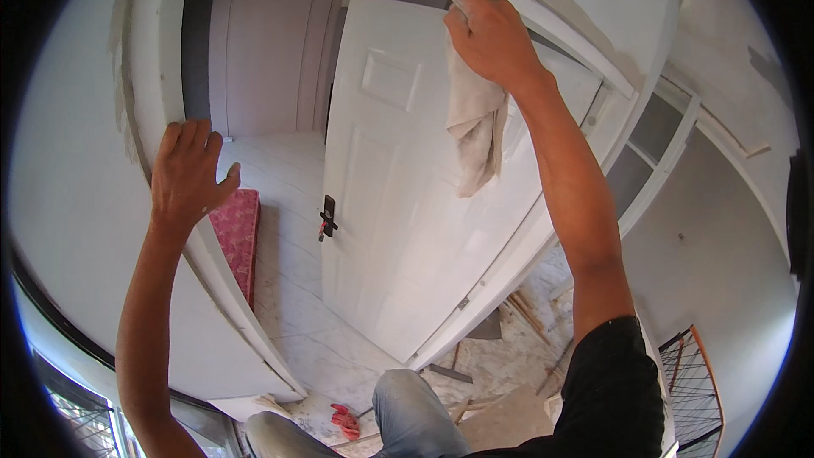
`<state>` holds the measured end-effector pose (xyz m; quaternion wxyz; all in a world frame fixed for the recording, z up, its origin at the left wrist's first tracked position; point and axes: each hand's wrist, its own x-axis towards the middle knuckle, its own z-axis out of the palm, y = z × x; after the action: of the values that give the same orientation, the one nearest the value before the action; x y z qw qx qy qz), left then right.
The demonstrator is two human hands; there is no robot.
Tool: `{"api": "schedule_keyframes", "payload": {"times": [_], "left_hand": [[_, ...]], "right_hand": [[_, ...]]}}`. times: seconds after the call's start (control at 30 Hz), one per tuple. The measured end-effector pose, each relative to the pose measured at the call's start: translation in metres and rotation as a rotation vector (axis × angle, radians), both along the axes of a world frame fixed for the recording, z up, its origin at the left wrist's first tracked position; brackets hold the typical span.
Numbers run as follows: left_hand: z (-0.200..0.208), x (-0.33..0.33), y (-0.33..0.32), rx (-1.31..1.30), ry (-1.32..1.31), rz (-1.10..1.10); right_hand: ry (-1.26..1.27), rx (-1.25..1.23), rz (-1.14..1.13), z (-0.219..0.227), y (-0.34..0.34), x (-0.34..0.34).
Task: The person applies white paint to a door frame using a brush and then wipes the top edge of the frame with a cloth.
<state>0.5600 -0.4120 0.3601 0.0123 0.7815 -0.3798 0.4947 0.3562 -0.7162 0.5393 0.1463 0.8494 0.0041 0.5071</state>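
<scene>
My right hand (494, 36) is raised to the top of a white door frame (585, 44), pressing a pale, stained cloth (476, 123) against it. Its index finger points up along the cloth, and the rest of the cloth hangs below the hand in folds. My left hand (188, 168) rests on the left upright of the frame, fingers curled over its edge and thumb held apart, with nothing in it. Between my arms a white panelled door (424, 178) stands ajar, with a black handle plate (328, 216) and keys at its lock.
Beyond the doorway a red patterned mattress (239, 242) lies on the marble-look floor (292, 288). Below me are a red crumpled glove or rag (345, 421), boards and debris (526, 318). An orange-edged rack (695, 382) stands at lower right. Rough filler (125, 59) lines the frame.
</scene>
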Motion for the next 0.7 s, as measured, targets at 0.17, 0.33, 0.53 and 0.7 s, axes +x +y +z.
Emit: {"api": "schedule_keyframes", "payload": {"times": [0.17,0.33,0.53,0.7], "left_hand": [[0.000,0.001,-0.002,-0.004,-0.044,-0.028],[-0.001,-0.002,-0.008,-0.011,-0.055,-0.042],[-0.001,0.003,0.001,-0.040,-0.024,-0.066],[-0.001,0.001,0.001,-0.023,-0.046,-0.045]], "right_hand": [[0.004,0.018,-0.051,0.006,-0.039,-0.027],[-0.023,-0.002,-0.040,0.001,-0.043,-0.030],[0.148,-0.050,-0.123,0.014,0.021,-0.002],[0.064,0.043,-0.222,0.006,-0.012,-0.032]]}}
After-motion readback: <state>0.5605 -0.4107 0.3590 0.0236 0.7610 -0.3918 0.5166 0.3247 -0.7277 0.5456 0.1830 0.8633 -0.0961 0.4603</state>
